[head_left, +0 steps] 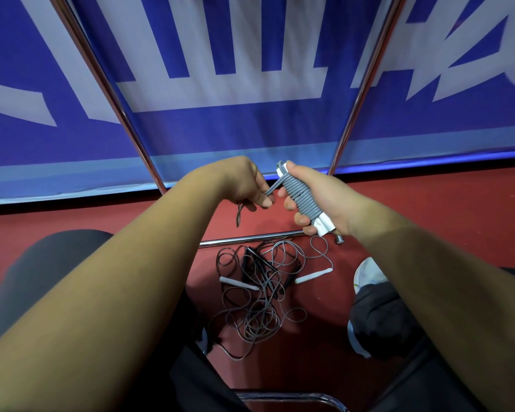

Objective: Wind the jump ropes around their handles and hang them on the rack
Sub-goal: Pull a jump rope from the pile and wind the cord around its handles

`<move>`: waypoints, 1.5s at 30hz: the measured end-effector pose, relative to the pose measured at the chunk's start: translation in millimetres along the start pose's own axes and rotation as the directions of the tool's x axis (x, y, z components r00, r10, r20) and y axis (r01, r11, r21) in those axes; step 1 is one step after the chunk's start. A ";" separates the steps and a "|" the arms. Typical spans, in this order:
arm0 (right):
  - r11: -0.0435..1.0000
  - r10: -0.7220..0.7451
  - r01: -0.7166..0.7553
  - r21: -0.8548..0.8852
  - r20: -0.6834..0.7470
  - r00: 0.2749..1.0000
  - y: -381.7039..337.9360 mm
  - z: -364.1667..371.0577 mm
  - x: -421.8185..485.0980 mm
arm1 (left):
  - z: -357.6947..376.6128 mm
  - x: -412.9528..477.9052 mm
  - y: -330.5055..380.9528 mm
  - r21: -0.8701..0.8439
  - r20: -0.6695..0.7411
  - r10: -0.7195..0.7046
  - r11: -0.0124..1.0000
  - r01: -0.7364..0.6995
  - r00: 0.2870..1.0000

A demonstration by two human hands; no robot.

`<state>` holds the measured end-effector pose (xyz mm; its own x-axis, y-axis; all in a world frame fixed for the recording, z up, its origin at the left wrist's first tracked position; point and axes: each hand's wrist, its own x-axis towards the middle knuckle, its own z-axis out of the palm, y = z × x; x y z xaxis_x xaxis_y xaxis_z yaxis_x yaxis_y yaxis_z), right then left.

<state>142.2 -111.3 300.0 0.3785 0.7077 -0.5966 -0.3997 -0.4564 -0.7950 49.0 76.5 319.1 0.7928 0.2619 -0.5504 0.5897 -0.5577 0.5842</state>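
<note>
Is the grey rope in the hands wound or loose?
Mostly wound: coils cover the white handles in the right hand; the left hand pinches the free end.

One grey jump rope was wound in tight coils around its paired white handles. The bundle was tilted in the grip of the right hand, and its free end ran out to the left hand, which pinched it. Below, the other jump ropes lay on the red floor in a loose tangle of grey and black cord, with two loose white handles and black handles among them. The chrome rack rose behind — its base bar lay just beyond the tangle.
</note>
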 end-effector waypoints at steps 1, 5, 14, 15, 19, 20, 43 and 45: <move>1.000 -0.001 0.000 0.011 0.023 1.000 -0.9 2.5 -1.5 | 0.3 0.3 -0.5 0.000 -0.004 -0.013 1.000 0.013 1.000; 0.999 0.018 -0.023 0.037 0.128 0.992 -4.5 7.0 -8.5 | -1.3 0.4 -4.7 -0.032 0.033 -0.027 0.999 0.028 0.999; 0.985 0.172 -0.145 -0.095 0.416 0.893 -0.8 11.3 -21.0 | -1.4 -6.2 1.8 0.024 0.003 0.039 0.999 -0.039 0.999; 0.983 0.183 -0.154 -0.101 0.437 0.881 -0.3 11.7 -22.1 | -2.7 -7.9 4.5 0.034 -0.014 0.057 0.998 -0.056 0.998; 0.982 0.190 -0.166 -0.091 0.466 0.864 2.0 12.8 -24.4 | -7.2 -10.0 11.8 -0.024 -0.120 0.143 0.989 -0.146 0.982; 0.981 0.193 -0.170 -0.091 0.458 0.868 3.2 13.1 -23.1 | -7.4 -10.8 13.0 -0.015 -0.139 0.171 0.985 -0.175 0.975; 0.987 0.061 -0.074 0.142 0.097 0.993 9.0 -5.2 9.1 | -18.9 -18.1 20.5 0.236 -0.179 0.410 0.900 -0.366 0.894; 0.992 0.051 -0.057 0.114 0.054 0.997 10.4 -3.2 12.4 | -15.9 -15.8 19.5 0.198 -0.194 0.381 0.918 -0.345 0.904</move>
<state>145.4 -109.0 284.0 0.3116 0.7118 -0.6295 -0.5129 -0.4317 -0.7420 50.4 74.0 348.6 0.9713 0.1768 -0.1591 0.2375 -0.7578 0.6077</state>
